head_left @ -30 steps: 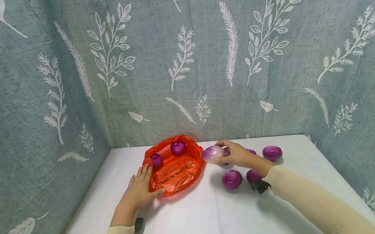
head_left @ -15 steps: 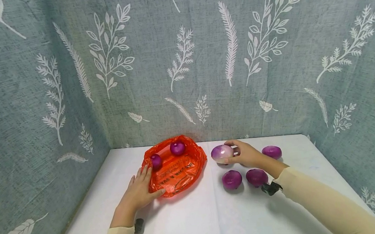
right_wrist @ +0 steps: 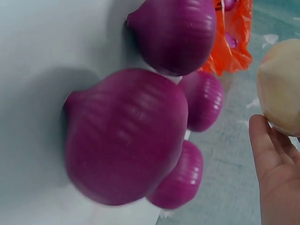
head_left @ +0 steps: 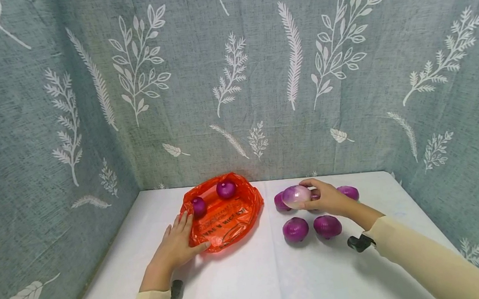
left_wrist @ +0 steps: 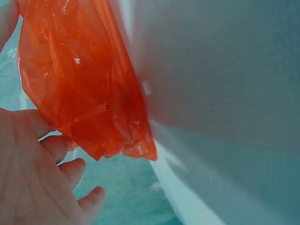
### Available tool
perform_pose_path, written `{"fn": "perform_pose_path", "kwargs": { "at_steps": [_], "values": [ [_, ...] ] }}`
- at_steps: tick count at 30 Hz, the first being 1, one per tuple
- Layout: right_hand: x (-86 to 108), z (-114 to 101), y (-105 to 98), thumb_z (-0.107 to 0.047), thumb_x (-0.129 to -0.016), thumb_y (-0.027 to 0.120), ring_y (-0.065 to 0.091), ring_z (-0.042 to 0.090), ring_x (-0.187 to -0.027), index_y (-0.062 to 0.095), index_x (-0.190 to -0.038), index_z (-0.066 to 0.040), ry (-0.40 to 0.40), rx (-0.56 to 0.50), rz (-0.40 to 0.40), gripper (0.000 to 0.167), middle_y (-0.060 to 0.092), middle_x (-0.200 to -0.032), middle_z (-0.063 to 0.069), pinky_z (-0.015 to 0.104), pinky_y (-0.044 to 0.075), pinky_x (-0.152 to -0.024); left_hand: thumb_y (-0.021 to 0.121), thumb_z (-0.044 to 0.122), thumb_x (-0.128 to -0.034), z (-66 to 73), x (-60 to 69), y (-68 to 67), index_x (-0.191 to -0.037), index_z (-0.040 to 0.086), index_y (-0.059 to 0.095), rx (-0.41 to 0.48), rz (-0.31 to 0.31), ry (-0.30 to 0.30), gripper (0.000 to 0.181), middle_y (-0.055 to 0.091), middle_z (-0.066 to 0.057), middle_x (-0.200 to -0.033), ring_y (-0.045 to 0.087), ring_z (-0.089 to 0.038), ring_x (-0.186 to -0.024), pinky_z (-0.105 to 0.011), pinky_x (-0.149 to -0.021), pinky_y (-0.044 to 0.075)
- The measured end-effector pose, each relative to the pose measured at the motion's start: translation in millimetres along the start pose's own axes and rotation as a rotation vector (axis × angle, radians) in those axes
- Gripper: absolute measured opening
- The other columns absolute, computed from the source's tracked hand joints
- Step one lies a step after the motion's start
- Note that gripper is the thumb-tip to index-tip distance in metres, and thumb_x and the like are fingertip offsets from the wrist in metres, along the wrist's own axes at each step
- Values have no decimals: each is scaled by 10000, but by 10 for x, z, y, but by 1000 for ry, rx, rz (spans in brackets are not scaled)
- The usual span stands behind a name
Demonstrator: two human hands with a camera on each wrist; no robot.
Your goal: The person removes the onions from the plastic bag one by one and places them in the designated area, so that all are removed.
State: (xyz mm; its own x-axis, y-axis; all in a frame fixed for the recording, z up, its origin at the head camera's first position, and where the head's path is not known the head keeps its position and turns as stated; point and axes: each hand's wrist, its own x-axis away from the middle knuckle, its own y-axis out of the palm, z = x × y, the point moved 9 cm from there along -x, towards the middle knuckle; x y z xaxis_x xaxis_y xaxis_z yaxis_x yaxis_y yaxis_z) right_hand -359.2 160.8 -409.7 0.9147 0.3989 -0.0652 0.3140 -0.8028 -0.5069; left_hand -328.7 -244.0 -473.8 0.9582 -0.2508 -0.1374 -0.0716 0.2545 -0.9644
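My right hand (head_left: 329, 202) grips a purple-and-white turnip (head_left: 296, 197) above the back row of red onions; the right wrist view shows its cream side (right_wrist: 281, 89). My left hand (head_left: 177, 245) lies against the left side of an orange-red plastic bag (head_left: 222, 223), fingers spread and fairly straight. In the left wrist view the fingers touch the bag's outside (left_wrist: 84, 84). Two red onions sit in the open bag, one at the back (head_left: 226, 189) and one at the left (head_left: 199, 206). The turnip and hand partly hide onions behind them.
Several red onions rest right of the bag: two in front, a left one (head_left: 295, 229) and a right one (head_left: 327, 227), others behind, including a far-right onion (head_left: 349, 192). A white table (head_left: 243, 287) bears everything. Patterned grey-green cloth (head_left: 194, 77) hangs at the back and sides.
My right hand has carried the turnip rightward, away from the bag, over the back onions. An onion at the back left has come into sight. My left hand stays by the bag.
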Motion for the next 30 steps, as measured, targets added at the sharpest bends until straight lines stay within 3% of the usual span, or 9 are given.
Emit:
{"fn": "perform_pose_path", "kwargs": {
  "at_steps": [5, 10, 17, 30],
  "values": [
    [85, 57, -117, -175, -828, 795, 543, 376, -1190, 403, -1414, 10, 7, -43, 3, 729, 532, -1310, 248, 401, 532, -870, 554, 745, -806, 8, 2, -3, -1540, -3, 182, 2, 2, 4, 1112, 169, -228, -1580, 132, -452, -1429, -610, -1124, 123],
    [139, 207, -278, -239, -816, 808, 524, 371, -1221, 414, -1416, -11, 21, -9, 42, 753, 487, -1371, 221, 415, 505, -923, 579, 723, -807, 14, -6, -10, -1540, -3, 177, 3, 10, 4, 1107, 181, -229, -1576, 140, -451, -1428, -607, -1123, 133],
    [244, 328, -480, -311, -803, 814, 569, 347, -1160, 432, -1413, -30, 37, 87, 94, 773, 539, -1315, 218, 410, 533, -864, 582, 724, -804, 0, -15, 3, -1539, -3, 183, 1, 11, 3, 1108, 185, -230, -1575, 139, -447, -1429, -606, -1124, 135],
    [484, 460, -617, -237, -833, 790, 565, 359, -1129, 416, -1408, 37, 20, 45, 123, 738, 510, -1316, 265, 327, 532, -862, 562, 746, -799, 0, -5, -11, -1542, 2, 182, 10, 5, 3, 1118, 178, -228, -1577, 134, -450, -1430, -614, -1121, 127]
  ]
}}
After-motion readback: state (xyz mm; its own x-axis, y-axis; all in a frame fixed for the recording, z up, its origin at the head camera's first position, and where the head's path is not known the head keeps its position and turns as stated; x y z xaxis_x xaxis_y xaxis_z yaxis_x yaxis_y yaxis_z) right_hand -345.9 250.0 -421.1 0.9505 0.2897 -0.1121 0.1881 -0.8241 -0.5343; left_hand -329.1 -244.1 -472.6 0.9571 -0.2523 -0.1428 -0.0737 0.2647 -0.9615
